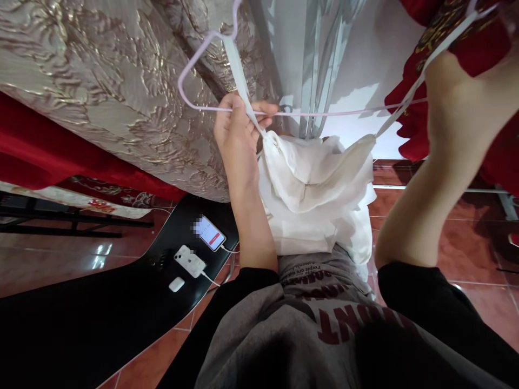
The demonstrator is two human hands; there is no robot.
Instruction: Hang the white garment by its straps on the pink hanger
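Note:
A white strappy garment [320, 189] hangs in front of me from a thin lilac wire hanger [203, 70]. My left hand [239, 135] is closed, pinching one white strap against the hanger's bottom bar. My right hand [454, 102] is raised at the upper right by the other strap, which runs taut over it; its fingers are out of sight. The garment bunches against my grey printed shirt.
A beige embossed curtain [101, 81] and red drapes [36, 156] hang to the left; more red cloth [458, 32] at upper right. A black table [81, 319] carries a lit phone [210, 233], a white phone [190, 261] and an earbud case [177, 284]. Red tiled floor [466, 248] below.

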